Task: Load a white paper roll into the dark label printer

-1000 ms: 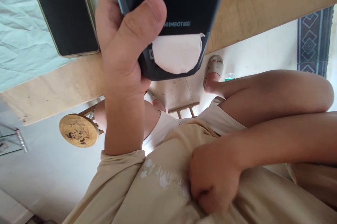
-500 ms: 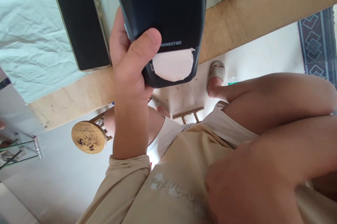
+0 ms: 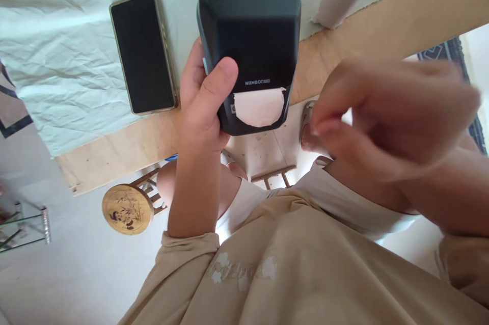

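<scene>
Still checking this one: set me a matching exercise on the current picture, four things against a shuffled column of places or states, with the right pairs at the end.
Things:
1. phone
2. black device
3. stool
4. right hand

Places or states:
A. round-topped and wooden
B. blurred, apart from the device
C. lying on the pale green cloth, dark screen up
D. gripped in the left hand

Pairs: 1-C, 2-D, 3-A, 4-B
</scene>
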`<action>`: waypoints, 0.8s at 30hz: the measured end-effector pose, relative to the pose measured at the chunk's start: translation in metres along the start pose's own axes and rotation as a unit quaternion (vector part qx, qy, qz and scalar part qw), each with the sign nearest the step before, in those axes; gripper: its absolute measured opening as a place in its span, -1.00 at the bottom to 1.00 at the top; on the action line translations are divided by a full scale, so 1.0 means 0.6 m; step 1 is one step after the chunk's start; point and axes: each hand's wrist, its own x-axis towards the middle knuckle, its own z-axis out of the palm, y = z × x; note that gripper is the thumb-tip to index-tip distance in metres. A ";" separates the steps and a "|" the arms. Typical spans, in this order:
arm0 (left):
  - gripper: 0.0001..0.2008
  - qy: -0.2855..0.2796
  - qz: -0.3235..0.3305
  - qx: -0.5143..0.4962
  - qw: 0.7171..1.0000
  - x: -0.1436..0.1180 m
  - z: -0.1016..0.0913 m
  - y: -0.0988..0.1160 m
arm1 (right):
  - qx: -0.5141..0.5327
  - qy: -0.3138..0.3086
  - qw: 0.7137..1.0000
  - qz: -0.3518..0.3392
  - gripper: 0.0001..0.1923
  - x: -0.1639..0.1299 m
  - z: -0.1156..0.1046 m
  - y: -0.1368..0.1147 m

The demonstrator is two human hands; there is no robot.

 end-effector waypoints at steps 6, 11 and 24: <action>-0.67 -0.176 0.005 -0.090 0.980 0.006 -0.028 0.003 | -0.063 0.086 0.992 0.074 -0.81 0.018 0.007 0.051; -0.65 -0.177 0.010 -0.088 0.980 0.009 -0.032 0.005 | -0.040 0.057 0.995 0.068 -0.74 0.027 0.014 0.065; -0.67 -0.174 -0.025 -0.134 0.975 0.011 -0.028 0.003 | -0.032 0.096 0.993 0.056 -0.60 0.029 0.010 0.064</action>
